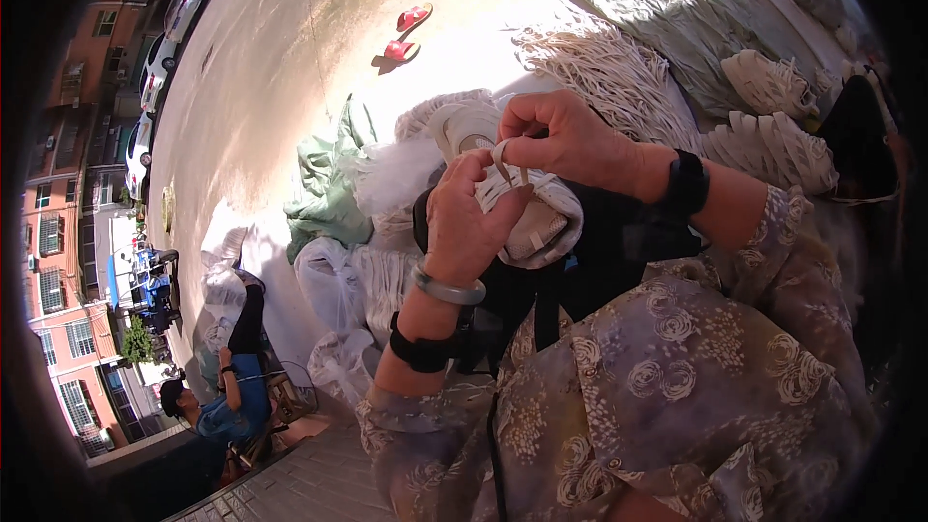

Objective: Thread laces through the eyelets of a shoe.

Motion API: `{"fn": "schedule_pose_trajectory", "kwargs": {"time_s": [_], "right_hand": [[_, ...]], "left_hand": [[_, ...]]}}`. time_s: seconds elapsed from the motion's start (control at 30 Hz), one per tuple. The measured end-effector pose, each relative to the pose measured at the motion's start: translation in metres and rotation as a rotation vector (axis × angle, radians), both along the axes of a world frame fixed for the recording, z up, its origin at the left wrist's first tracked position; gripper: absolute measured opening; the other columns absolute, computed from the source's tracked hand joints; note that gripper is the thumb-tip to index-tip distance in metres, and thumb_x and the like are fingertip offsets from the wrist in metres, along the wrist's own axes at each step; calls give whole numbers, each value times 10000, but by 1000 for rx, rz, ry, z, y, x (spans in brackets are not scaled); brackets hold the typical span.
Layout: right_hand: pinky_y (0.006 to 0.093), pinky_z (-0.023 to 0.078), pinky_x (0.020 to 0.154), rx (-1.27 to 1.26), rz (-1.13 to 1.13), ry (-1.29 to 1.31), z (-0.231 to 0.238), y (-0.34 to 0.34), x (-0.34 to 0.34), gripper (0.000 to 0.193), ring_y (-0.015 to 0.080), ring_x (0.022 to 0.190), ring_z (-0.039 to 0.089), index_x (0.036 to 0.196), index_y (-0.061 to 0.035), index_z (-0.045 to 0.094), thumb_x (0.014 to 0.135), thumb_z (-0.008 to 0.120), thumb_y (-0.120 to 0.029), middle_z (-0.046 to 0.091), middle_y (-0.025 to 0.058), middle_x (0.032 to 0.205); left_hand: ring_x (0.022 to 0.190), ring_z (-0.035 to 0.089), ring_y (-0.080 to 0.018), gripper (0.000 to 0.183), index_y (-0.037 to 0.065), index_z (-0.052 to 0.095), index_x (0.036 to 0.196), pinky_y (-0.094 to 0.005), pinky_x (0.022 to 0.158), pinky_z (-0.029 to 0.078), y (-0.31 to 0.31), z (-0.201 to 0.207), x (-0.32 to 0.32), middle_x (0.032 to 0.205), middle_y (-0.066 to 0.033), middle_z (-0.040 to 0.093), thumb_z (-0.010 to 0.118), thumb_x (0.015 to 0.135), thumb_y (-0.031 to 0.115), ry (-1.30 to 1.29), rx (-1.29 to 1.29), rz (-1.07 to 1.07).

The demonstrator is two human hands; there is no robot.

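Observation:
A pale sneaker (543, 229) lies over my lap, its heel end toward me and its toe end partly covered by my hands. My left hand (462, 217) grips it across the lacing area, fingers and thumb curled in. My right hand (572, 140) is above, thumb and forefinger closed on a flat whitish shoelace (502, 162). The lace bends down in a small loop between the two hands. How it runs through the eyelets is partly hidden by my fingers.
A heap of loose whitish laces (609, 72) lies ahead to the right. More laced sneakers (773, 150) are at the right, below a grey-green sheet (686, 14). Plastic bags (332, 280) and a green bag (327, 179) lie left. Red slippers (414, 17) stand farther off; another person (237, 401) sits left.

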State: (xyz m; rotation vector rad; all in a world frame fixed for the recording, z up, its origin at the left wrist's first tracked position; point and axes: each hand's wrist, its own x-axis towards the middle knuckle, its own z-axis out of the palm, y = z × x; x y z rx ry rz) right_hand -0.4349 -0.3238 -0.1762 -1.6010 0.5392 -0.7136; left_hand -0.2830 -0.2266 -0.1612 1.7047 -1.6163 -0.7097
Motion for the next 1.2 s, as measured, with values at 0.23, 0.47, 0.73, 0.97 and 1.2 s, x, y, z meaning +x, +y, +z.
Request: {"fn": "schedule_pose_trajectory", "kwargs": {"time_s": [0.23,0.47,0.73,0.97,1.2], "right_hand": [[216,409,616,29,168,-51,-10,-4,-4,112,60,633,487,855,-23,590,782,599,-107,564,-19,744],[214,441,548,342,523,213,-56,-14,19,170,66,580,512,904,-35,620,845,540,-173,619,24,772],[178,414,548,399,548,283,-56,-18,14,215,19,564,478,925,-33,628,889,531,-222,616,-2,772],[173,379,537,329,588,122,-26,-13,1,193,17,595,454,886,-54,645,887,569,-231,551,-51,701],[179,356,544,232,539,184,23,-26,-31,170,17,625,446,831,-16,614,855,614,-184,518,-53,673]], "left_hand": [[735,594,-245,84,-7,588,843,-299,657,464,8,-12,-1,820,-123,612,592,759,-1,67,-254,113],[716,555,-132,49,-25,602,867,-231,666,443,23,3,1,822,-75,607,590,826,-2,-98,-418,20],[732,544,-90,76,-24,613,913,-212,677,438,30,-6,17,811,-23,605,587,850,10,22,-332,138],[684,528,-71,84,-14,631,894,-188,630,417,29,-3,19,769,-15,594,630,813,7,-62,-301,132],[821,572,-270,153,42,624,857,-356,738,441,35,-24,17,852,-87,619,676,726,100,-237,-262,0]]}}
